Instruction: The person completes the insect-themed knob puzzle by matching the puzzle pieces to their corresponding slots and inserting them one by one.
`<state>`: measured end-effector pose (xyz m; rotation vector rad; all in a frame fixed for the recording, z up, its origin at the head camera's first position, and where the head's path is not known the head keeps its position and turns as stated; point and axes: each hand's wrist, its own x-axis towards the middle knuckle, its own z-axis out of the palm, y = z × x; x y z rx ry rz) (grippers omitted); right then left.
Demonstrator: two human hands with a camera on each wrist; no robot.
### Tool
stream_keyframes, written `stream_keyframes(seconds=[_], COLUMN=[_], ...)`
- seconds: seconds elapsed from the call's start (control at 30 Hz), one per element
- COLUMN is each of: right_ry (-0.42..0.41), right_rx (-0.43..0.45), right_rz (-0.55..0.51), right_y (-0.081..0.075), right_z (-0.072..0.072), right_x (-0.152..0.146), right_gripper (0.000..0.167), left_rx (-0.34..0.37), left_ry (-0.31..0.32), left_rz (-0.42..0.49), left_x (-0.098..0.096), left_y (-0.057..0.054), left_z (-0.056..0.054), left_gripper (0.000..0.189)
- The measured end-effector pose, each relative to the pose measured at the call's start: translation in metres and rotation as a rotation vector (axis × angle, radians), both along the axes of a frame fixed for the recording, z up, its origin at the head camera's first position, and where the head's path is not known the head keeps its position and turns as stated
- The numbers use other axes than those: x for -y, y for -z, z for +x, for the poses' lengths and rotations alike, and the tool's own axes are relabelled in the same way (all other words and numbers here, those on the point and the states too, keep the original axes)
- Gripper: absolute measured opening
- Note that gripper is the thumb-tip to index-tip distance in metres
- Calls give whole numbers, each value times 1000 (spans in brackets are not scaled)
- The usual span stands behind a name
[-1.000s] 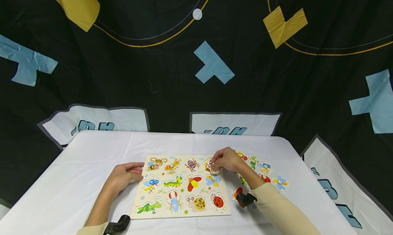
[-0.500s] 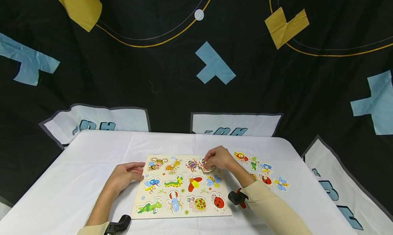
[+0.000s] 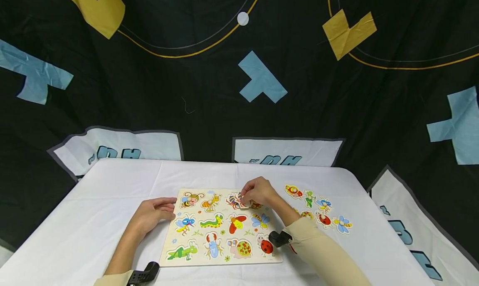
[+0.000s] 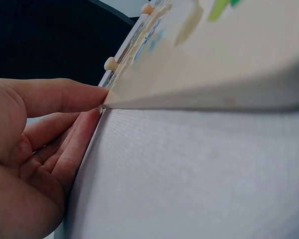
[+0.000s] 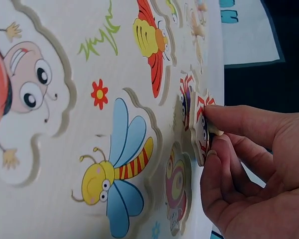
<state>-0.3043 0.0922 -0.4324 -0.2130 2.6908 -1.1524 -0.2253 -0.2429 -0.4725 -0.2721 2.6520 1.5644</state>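
A wooden insect puzzle board (image 3: 262,259) lies on the white table. My right hand (image 3: 260,191) pinches a spider puzzle piece (image 5: 203,129) by its small knob, holding it on edge just above the printed spider spot (image 5: 184,102) in the board's top row. Piece and spot still stand apart in the right wrist view. My left hand (image 3: 149,215) is at the board's left side; its nearly straight fingertips touch the edge, as the left wrist view shows. Two wooden knobs (image 4: 111,63) stick up near that edge.
Right of the board lie several loose insect pieces, among them a ladybug (image 3: 324,219), a bee-like one (image 3: 342,224) and a green one (image 3: 309,198). My right forearm covers part of that group. A black curtain (image 3: 209,111) hangs behind the table.
My right hand has moved left along the top row with the spider piece, from the top right spot to the spider spot. The left hand has stayed at the board's edge.
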Motion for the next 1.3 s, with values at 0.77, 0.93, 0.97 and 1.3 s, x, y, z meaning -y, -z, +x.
stream_keyframes(seconds=[0.77, 0.93, 0.97, 1.3], right_ry=[5, 2, 1, -16], right_rx=[37, 36, 35, 18], right_rz=[25, 30, 30, 3], right_y=[5, 8, 8, 11], right_z=[-5, -5, -4, -4], right_x=[26, 28, 28, 29], right_gripper=[12, 13, 13, 13], left_rx=[-4, -7, -7, -22], left_ry=[10, 10, 8, 15], left_rz=[6, 10, 11, 30], left_x=[2, 2, 2, 2], left_y=[-1, 0, -1, -1], left_z=[0, 0, 0, 0], left_gripper=[61, 61, 61, 61])
